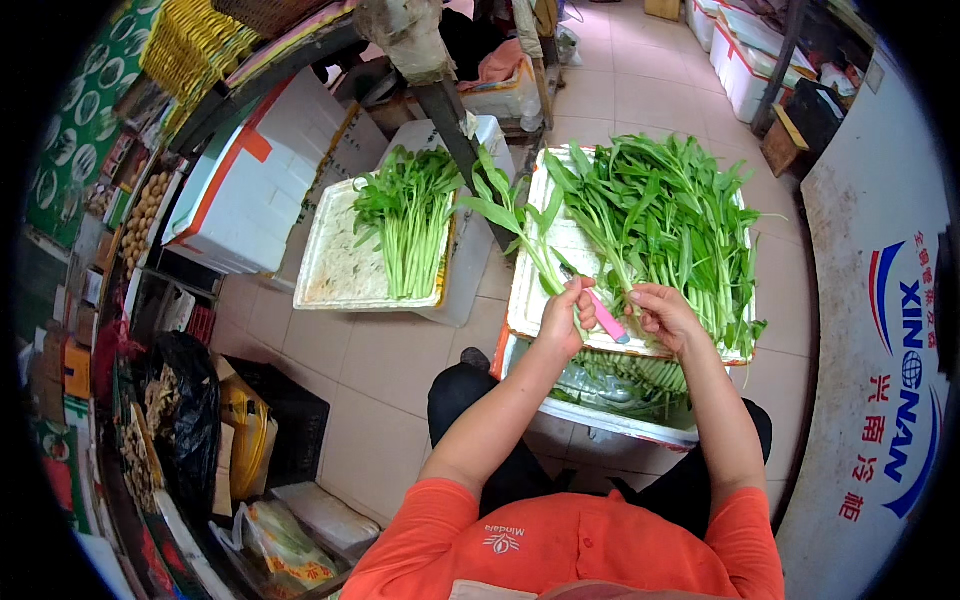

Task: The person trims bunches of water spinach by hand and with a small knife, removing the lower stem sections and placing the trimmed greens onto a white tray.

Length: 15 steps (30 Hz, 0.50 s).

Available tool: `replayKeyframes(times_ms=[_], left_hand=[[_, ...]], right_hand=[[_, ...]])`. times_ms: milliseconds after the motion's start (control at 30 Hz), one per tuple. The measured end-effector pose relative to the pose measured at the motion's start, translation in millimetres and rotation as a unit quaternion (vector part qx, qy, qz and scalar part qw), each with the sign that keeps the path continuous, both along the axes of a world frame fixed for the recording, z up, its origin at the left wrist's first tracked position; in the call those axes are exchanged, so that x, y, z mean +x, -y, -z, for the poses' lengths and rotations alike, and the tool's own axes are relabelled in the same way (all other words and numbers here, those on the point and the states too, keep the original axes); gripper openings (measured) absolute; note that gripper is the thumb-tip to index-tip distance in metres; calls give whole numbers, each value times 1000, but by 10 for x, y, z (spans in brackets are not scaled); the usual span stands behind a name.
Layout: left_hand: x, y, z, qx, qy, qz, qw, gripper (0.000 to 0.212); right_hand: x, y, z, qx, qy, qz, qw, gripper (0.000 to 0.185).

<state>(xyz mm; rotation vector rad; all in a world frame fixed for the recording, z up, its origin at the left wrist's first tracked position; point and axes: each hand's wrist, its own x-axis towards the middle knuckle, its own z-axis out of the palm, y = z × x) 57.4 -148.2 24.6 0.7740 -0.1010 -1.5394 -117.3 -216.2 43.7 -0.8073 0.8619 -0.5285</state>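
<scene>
My left hand (568, 319) is closed around a leafy green stalk (541, 251), probably water spinach, and a pink-handled tool (607, 319). The tool's working end is mostly hidden by my fingers. Between thumb and fingers, my right hand (666, 313) pinches another green stalk (616, 262). Both hands are over the near edge of a white foam lid (534, 296), which bears a large heap of leafy greens (675, 217) on its right side. Under that lid, more cut stems (630, 373) show inside a foam box (622, 426) between my knees.
To the left, a bundle of greens (412, 232) lies on another foam lid (337, 255). A dark post (457, 127) slants down between the two lids. A white cabinet (862, 337) with writing stands at right. Foam boxes (240, 172) and a black crate (289, 420) stand at left.
</scene>
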Motion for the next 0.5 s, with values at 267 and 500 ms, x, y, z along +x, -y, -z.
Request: replayKeyframes(times_ms=[267,500], left_hand=[[-14,40,-21,0,0,2,1000,23],[-59,0,47,-33,52,3,998,24]], right_hand=[[-163,-56,-393,17,267,-69,961,32],[79,-159,54,-4,118,-97,988,34]])
